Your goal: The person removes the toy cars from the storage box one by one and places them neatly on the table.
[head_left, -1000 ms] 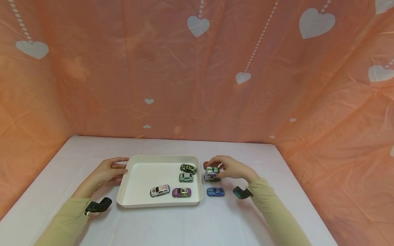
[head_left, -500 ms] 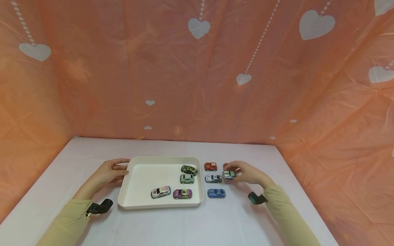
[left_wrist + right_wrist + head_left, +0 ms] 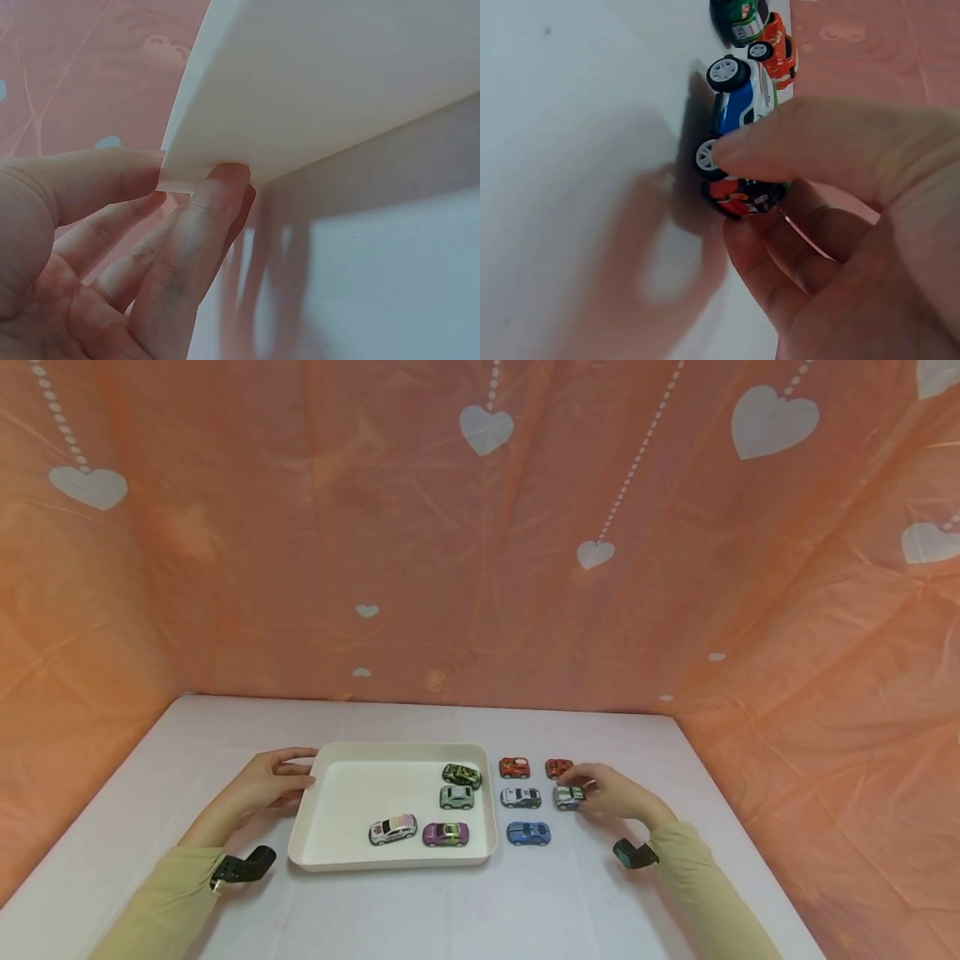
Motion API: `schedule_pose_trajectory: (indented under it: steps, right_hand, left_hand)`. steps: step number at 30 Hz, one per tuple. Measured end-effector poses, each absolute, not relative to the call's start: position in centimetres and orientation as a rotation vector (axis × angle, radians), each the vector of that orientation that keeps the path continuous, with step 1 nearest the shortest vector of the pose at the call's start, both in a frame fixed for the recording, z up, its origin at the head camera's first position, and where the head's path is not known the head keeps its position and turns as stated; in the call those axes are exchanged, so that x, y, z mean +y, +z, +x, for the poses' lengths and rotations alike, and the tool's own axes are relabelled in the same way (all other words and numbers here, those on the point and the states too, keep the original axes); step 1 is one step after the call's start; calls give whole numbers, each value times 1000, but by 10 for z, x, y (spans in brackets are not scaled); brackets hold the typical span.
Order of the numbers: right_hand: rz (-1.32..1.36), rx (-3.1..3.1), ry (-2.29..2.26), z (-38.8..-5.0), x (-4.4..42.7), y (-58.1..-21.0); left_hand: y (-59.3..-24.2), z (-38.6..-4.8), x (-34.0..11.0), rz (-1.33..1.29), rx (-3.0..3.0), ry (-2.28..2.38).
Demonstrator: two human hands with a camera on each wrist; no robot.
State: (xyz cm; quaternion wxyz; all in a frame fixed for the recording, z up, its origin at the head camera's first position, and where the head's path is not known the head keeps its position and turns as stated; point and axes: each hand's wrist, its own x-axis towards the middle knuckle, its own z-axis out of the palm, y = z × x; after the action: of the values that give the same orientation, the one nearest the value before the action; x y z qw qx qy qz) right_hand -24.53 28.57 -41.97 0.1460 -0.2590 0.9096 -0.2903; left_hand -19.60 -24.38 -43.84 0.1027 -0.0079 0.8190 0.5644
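At the left end of the white tray (image 3: 337, 865), the left hand (image 3: 258, 785) touches the wall; in the left wrist view this hand (image 3: 142, 247) has its thumb and fingers on either side of the tray's edge (image 3: 315, 82). The right hand (image 3: 618, 795) pinches a white, green and blue toy car (image 3: 568, 797) at the table, right of the tray. In the right wrist view the thumb of the right hand (image 3: 802, 202) lies on the side of that car (image 3: 739, 105), by a wheel. A red car (image 3: 558, 767) sits just behind it.
Inside the tray lie a camouflage car (image 3: 461, 775), a pale green car (image 3: 456, 797), a white car (image 3: 393, 830) and a purple car (image 3: 446, 834). Right of it stand a red-orange car (image 3: 514, 767), a silver car (image 3: 521, 797) and a blue car (image 3: 528, 833).
The right hand has carried the white and green car to the right, from above the silver car down to the table. The silver car and both red ones are uncovered. The left hand stays at the tray.
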Motion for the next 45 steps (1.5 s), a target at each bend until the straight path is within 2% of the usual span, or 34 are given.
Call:
schedule_pose_trajectory:
  steps: [23, 34, 45]
  right_hand:
    - [-611, 2625, -874, -245, 289, -429]
    - [-857, 2589, -930, -248, 296, -414]
    - [-890, 2548, -997, -243, 264, -389]
  left_hand:
    - [-437, -194, -243, -43, 2398, 1675]
    - [-437, -195, -244, -33, 2395, 1676]
    - [-437, -196, -243, -39, 2393, 1673]
